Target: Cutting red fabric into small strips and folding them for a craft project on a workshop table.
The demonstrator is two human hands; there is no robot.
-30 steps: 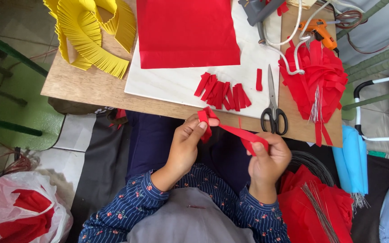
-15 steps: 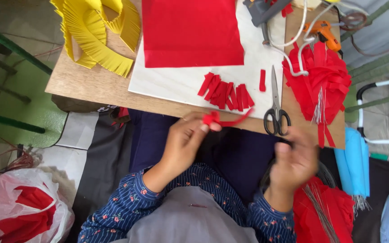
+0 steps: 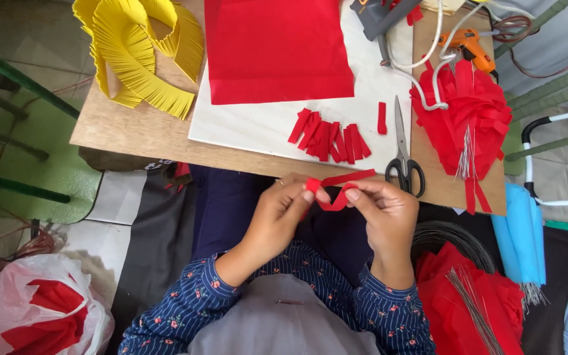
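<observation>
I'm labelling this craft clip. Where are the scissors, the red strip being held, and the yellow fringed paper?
scissors [image 3: 402, 148]: head view, on the blades near the pivot.
red strip [image 3: 343, 187]: head view, mid-strip between both hands.
yellow fringed paper [image 3: 133, 59]: head view, fringed band.

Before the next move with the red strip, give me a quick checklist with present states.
1. Left hand pinches the rolled end of the red strip: ok.
2. Right hand holds the strip: ok.
3. Strip's free end clear of the scissors: ok.
4. Cut strips lying on the white board: ok.
5. Roll tight: cannot tell.
</observation>
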